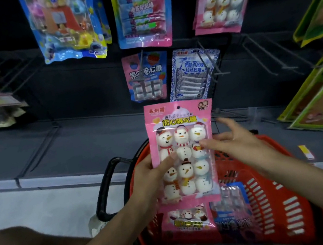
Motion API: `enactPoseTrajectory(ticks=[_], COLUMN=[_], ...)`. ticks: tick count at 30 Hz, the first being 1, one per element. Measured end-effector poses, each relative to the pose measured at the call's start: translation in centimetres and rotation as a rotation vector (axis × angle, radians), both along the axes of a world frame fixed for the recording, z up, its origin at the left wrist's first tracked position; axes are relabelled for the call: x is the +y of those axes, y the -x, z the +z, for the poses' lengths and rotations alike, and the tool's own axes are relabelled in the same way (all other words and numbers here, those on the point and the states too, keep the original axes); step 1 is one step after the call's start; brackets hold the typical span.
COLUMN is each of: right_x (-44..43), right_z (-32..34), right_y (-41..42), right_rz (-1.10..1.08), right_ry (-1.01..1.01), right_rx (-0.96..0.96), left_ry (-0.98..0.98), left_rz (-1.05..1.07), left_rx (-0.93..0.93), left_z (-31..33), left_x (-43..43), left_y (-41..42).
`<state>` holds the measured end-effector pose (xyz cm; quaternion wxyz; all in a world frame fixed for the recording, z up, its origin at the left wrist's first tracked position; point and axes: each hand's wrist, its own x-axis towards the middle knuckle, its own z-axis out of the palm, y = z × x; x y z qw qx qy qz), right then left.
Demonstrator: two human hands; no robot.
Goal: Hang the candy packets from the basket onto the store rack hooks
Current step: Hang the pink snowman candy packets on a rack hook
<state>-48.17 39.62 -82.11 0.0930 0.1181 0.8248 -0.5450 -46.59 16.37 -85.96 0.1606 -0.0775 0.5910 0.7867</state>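
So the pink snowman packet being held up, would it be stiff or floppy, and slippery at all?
The snowman packet probably flexes somewhat: it is a thin plastic pouch, though it stands fairly flat with the left hand gripping its lower edge. Its film looks glossy, so possibly a bit slippery; the right hand steadies its side. The puffy contents suggest it is light for its size.
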Motion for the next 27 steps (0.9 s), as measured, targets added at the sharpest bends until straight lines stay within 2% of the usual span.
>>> enactPoseTrajectory(ticks=[3, 5, 8, 12, 17, 22, 27], right_x=[0.4, 1.0, 2.2, 3.9, 5.5, 7.2, 8.8], right_z=[0.2, 0.2, 1.1, 3.1, 6.5, 10.2, 12.8], right_y=[-0.2, -0.2, 0.1, 0.5, 1.1, 2.9, 4.8], right_rz=[0.044, 0.069, 0.016, -0.038, -0.053, -0.194, -0.28], right_ry=[0.273, 0.394, 0.466, 0.466, 0.378, 0.323, 0.275], right_rx=[-0.134, -0.121, -0.037, 0.061, 0.199, 0.314, 0.425], left_ry=[-0.102, -0.117, -0.058, 0.039, 0.026, 0.022, 0.148], left_rz=[-0.043, -0.046, -0.046, -0.038, -0.083, -0.074, -0.081], left_rx=[-0.004, 0.026, 0.075, 0.155, 0.201, 0.298, 0.493], left_z=[1.0, 1.7, 3.0, 5.2, 7.9, 11.3, 14.3], left_x=[1.4, 2.3, 3.9, 5.8, 7.9, 11.1, 13.6], left_y=[0.6, 1.2, 2.4, 4.1, 6.0, 7.5, 9.5])
